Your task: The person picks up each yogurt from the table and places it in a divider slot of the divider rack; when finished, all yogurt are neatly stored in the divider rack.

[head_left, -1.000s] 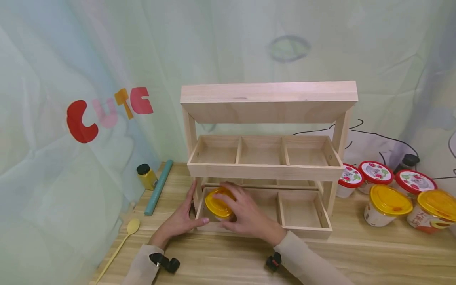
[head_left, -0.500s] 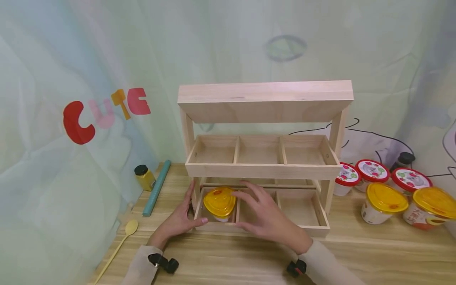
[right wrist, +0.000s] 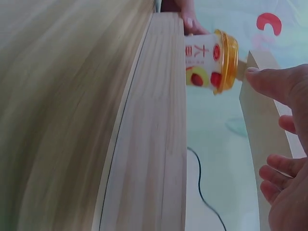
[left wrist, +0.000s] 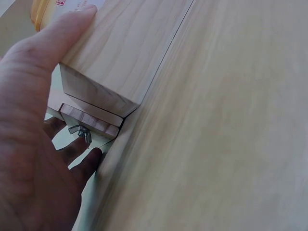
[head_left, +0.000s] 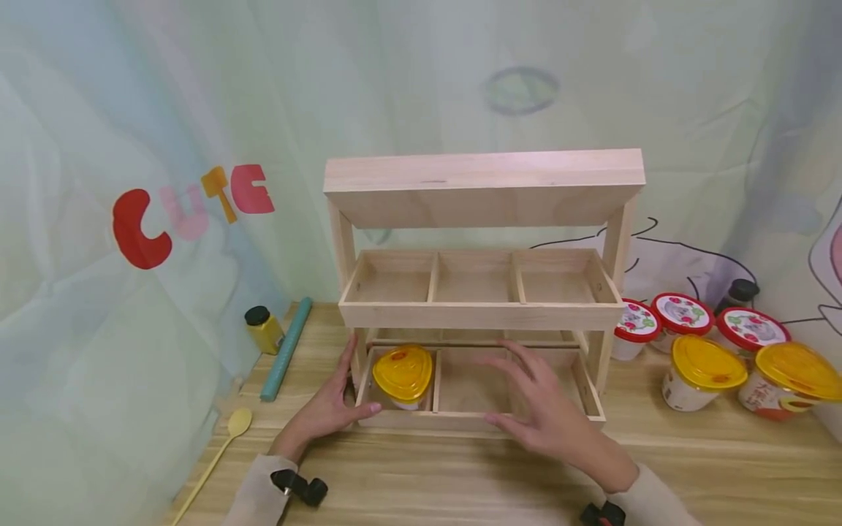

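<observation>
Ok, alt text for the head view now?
A yellow-lidded cup stands in the lower-left compartment of a wooden rack. The left hand rests against that end; the empty right hand hovers by the neighbouring compartments. Lidded cups stand right of the rack.

A pale two-tier rack (head_left: 480,317) of matt, finely grained bare wood stands on a smooth, light-brown wood-grained worktop (head_left: 421,475), as a glossy, translucent yellow plastic lid (head_left: 403,371) caps a smooth white printed cup (right wrist: 204,60), a wing nut (left wrist: 83,131) shows dull grey metal and creased, matt pale-green cloth (head_left: 427,73) hangs behind.
</observation>
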{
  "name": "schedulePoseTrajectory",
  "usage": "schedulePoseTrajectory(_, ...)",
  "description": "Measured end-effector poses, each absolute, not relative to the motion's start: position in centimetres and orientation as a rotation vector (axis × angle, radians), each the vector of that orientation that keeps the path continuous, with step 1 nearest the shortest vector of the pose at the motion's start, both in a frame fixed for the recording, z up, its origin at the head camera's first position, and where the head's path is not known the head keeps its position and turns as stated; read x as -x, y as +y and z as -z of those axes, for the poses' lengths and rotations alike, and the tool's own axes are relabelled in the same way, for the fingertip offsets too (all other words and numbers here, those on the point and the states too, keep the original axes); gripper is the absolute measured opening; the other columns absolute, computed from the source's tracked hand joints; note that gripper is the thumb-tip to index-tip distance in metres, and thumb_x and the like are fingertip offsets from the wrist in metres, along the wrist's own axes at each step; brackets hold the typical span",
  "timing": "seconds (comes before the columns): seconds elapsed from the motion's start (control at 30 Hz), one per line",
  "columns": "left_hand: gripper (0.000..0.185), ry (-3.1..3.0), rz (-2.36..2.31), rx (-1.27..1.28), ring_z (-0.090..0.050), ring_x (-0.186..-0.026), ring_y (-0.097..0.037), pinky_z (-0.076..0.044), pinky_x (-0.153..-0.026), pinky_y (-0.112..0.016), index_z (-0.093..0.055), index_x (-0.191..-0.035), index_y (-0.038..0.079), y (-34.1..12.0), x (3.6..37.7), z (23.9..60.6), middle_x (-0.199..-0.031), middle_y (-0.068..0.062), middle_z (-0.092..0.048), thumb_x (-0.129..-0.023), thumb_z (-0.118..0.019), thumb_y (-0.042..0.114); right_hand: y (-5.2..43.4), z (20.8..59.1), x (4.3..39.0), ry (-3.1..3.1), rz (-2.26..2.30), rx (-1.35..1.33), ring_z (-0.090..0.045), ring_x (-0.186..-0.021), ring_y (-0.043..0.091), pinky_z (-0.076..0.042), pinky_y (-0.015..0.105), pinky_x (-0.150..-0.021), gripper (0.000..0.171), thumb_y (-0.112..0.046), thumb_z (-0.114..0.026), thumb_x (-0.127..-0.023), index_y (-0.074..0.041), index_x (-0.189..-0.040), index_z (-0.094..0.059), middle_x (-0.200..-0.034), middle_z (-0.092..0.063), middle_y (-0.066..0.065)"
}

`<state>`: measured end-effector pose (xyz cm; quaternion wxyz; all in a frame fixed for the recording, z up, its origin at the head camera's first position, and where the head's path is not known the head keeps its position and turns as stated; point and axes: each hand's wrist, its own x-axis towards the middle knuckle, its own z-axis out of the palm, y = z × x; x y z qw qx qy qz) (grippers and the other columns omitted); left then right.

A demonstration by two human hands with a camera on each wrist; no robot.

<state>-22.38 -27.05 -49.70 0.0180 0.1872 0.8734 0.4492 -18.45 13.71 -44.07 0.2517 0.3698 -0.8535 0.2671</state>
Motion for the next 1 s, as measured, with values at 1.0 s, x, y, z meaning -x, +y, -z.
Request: schedulePoseTrajectory(1.0, 0.134, 2.71, -1.408, -0.636, -0.021, -0.163, -0.056, -0.023, -0.125, -0.078, 0.019, -0.17, 0.039, -27.2, 22.6, 50.0, -0.181, -0.02, -0.016, -0.089, -0.088, 0.035, 26.2, 43.8, 17.1, -2.316, -0.76, -0.511, -0.052, -0.131, 0.045, -0.035, 0.035, -0.119, 0.079, -0.007, -0.095, -0.07, -0.002, -0.141, -0.062, -0.148, -0.059, 0.025)
